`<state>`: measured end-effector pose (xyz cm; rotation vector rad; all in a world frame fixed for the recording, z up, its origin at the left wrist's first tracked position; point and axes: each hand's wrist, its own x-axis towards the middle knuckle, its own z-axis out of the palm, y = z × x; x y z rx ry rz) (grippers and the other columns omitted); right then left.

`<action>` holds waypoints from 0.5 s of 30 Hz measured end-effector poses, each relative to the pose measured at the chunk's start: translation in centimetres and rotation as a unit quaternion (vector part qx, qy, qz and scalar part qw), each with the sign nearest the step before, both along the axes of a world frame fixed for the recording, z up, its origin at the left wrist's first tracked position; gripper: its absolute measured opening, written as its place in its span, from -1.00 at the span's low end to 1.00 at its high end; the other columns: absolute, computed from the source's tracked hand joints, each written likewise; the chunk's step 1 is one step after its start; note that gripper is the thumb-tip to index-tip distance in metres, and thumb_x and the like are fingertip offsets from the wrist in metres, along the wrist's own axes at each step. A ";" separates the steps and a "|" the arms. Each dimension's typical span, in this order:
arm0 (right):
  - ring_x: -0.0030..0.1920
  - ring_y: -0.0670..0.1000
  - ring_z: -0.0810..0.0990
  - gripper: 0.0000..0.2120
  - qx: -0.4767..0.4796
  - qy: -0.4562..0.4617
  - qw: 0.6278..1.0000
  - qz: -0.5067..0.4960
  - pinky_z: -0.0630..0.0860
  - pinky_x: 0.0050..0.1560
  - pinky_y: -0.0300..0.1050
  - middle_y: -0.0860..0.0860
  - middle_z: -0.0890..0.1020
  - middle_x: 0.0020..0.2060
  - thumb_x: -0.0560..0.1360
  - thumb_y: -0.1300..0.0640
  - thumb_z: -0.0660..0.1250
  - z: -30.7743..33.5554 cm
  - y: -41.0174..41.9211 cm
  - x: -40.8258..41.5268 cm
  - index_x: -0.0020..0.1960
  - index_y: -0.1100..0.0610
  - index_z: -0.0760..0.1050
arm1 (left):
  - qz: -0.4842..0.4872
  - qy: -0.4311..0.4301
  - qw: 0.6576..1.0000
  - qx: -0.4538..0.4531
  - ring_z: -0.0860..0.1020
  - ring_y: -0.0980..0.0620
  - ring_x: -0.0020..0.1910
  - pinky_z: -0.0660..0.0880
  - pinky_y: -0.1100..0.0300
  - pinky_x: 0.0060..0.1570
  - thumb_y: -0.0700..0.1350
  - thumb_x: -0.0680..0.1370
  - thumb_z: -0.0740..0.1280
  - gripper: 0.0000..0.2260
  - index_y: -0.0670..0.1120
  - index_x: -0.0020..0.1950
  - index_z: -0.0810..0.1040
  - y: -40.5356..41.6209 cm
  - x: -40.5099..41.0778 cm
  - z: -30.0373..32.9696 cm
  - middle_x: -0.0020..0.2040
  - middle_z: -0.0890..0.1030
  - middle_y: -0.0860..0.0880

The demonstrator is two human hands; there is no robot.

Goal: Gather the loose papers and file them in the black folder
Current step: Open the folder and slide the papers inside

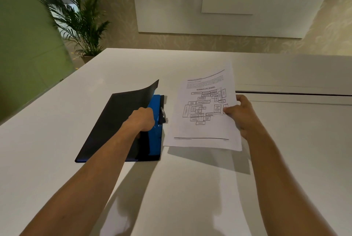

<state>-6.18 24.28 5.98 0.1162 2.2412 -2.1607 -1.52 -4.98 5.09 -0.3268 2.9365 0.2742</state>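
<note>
The left hand pinches the folder cover up; the papers, gripped by the right hand, hang just right of the opening, probably several sheets.

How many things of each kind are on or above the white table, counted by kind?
Folder: 1
Stack of papers, held as one bundle: 1
Hands, left hand and right hand: 2
Total: 4

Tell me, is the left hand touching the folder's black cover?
Touching. The head view shows the left hand pinching the edge of the black cover, lifting it off the blue inside.
</note>
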 end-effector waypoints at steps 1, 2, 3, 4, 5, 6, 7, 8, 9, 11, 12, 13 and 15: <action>-0.09 0.13 0.69 -0.61 0.003 0.007 1.000 -0.004 0.65 -0.12 0.06 0.09 0.66 -0.03 0.46 0.46 0.29 0.2 -0.6 0.1 0.18 0.12 0.38 | 0.000 0.004 1.000 0.003 0.43 0.07 -0.31 0.31 0.25 -0.41 -0.21 0.61 0.16 -0.78 -0.20 0.24 0.43 0.0 0.0 0.1 -0.23 0.40 0.00; -0.08 0.13 0.69 -0.61 0.007 0.014 1.000 -0.006 0.66 -0.09 0.09 0.08 0.67 -0.02 0.45 0.46 0.29 0.3 -1.2 0.2 0.18 0.11 0.37 | 0.002 0.010 1.000 0.008 0.43 0.07 -0.32 0.32 0.25 -0.41 -0.21 0.62 0.15 -0.77 -0.20 0.25 0.43 0.0 -0.1 0.3 -0.23 0.40 0.00; -0.07 0.13 0.69 -0.60 0.010 0.022 1.000 -0.003 0.66 -0.08 0.10 0.08 0.67 -0.02 0.45 0.46 0.28 0.3 -1.9 0.3 0.19 0.11 0.37 | 0.004 0.016 1.000 0.012 0.44 0.07 -0.32 0.33 0.25 -0.41 -0.21 0.62 0.15 -0.75 -0.20 0.28 0.42 0.0 -0.1 0.6 -0.21 0.43 -0.01; -0.07 0.12 0.69 -0.60 0.009 0.027 1.000 0.001 0.65 -0.08 0.10 0.06 0.66 -0.03 0.44 0.46 0.27 0.2 -2.6 0.4 0.19 0.11 0.37 | 0.005 0.021 1.000 0.017 0.44 0.07 -0.32 0.35 0.25 -0.39 -0.21 0.62 0.15 -0.73 -0.20 0.32 0.39 0.1 -0.1 0.8 -0.16 0.47 -0.03; -0.09 0.10 0.68 -0.60 0.005 0.028 1.000 0.002 0.65 -0.12 0.07 0.05 0.66 -0.04 0.44 0.46 0.26 0.1 -3.3 0.5 0.18 0.12 0.37 | 0.005 0.024 0.999 0.020 0.43 0.08 -0.32 0.38 0.23 -0.35 -0.20 0.62 0.16 -0.70 -0.19 0.36 0.37 0.2 -0.1 1.1 -0.07 0.51 -0.08; -0.11 0.08 0.68 -0.60 -0.001 0.026 1.000 0.001 0.64 -0.17 0.02 0.03 0.66 -0.06 0.44 0.46 0.25 0.0 -3.8 0.5 0.17 0.11 0.37 | 0.004 0.027 0.999 0.021 0.44 0.07 -0.30 0.40 0.21 -0.31 -0.20 0.62 0.16 -0.68 -0.18 0.38 0.35 0.5 -0.1 1.4 0.04 0.54 -0.12; -0.13 0.06 0.67 -0.61 -0.007 0.023 1.000 -0.001 0.62 -0.22 -0.03 0.03 0.65 -0.07 0.44 0.46 0.23 -0.1 -4.4 0.6 0.16 0.11 0.36 | 0.002 0.030 0.999 0.021 0.45 0.06 -0.26 0.41 0.19 -0.26 -0.20 0.62 0.17 -0.68 -0.17 0.38 0.35 0.8 -0.1 1.6 0.12 0.54 -0.15; -0.14 0.06 0.66 -0.62 -0.012 0.019 1.000 -0.003 0.60 -0.25 -0.06 0.03 0.64 -0.09 0.44 0.46 0.22 -0.3 -4.9 0.6 0.15 0.11 0.36 | 0.000 0.032 0.999 0.021 0.46 0.04 -0.22 0.41 0.17 -0.23 -0.18 0.62 0.18 -0.69 -0.16 0.36 0.36 1.2 -0.1 1.8 0.15 0.53 -0.16; -0.14 0.05 0.65 -0.63 -0.009 0.016 1.000 -0.002 0.60 -0.25 -0.05 0.04 0.63 -0.09 0.45 0.46 0.22 -0.5 -5.3 0.5 0.14 0.11 0.35 | -0.002 0.033 0.999 0.023 0.45 0.03 -0.20 0.41 0.16 -0.23 -0.17 0.62 0.20 -0.71 -0.14 0.34 0.37 1.6 0.0 1.9 0.15 0.52 -0.15; -0.13 0.05 0.64 -0.66 0.015 0.013 1.000 0.012 0.63 -0.20 0.01 0.04 0.60 -0.10 0.46 0.45 0.22 -0.9 -6.2 0.5 0.12 0.11 0.33 | -0.003 0.036 0.999 0.034 0.44 0.05 -0.24 0.38 0.21 -0.34 -0.14 0.61 0.22 -0.76 -0.12 0.27 0.40 2.4 0.0 1.8 0.08 0.52 -0.12; -0.13 0.05 0.63 -0.67 0.025 0.012 0.999 0.025 0.64 -0.20 0.02 0.03 0.59 -0.11 0.46 0.45 0.23 -1.1 -6.6 0.5 0.12 0.12 0.32 | -0.005 0.039 0.998 0.040 0.45 0.05 -0.24 0.36 0.22 -0.39 -0.13 0.61 0.22 -0.78 -0.11 0.25 0.40 2.9 -0.1 1.8 0.08 0.52 -0.12; -0.14 0.06 0.63 -0.68 0.034 0.009 0.999 0.040 0.64 -0.21 0.02 0.02 0.57 -0.11 0.47 0.43 0.24 -1.3 -7.0 0.6 0.12 0.12 0.31 | -0.009 0.041 0.998 0.039 0.46 0.03 -0.22 0.37 0.21 -0.40 -0.13 0.61 0.23 -0.77 -0.12 0.25 0.40 3.2 -0.1 1.8 0.11 0.53 -0.13; -0.10 0.12 0.64 -0.70 0.067 -0.006 0.995 0.068 0.66 -0.15 0.08 0.07 0.57 -0.06 0.48 0.37 0.29 -1.7 -7.7 0.6 0.13 0.12 0.31 | -0.013 0.048 0.998 0.026 0.48 -0.04 -0.15 0.42 0.15 -0.35 -0.17 0.58 0.25 -0.71 -0.13 0.30 0.36 3.9 -0.1 2.0 0.14 0.52 -0.16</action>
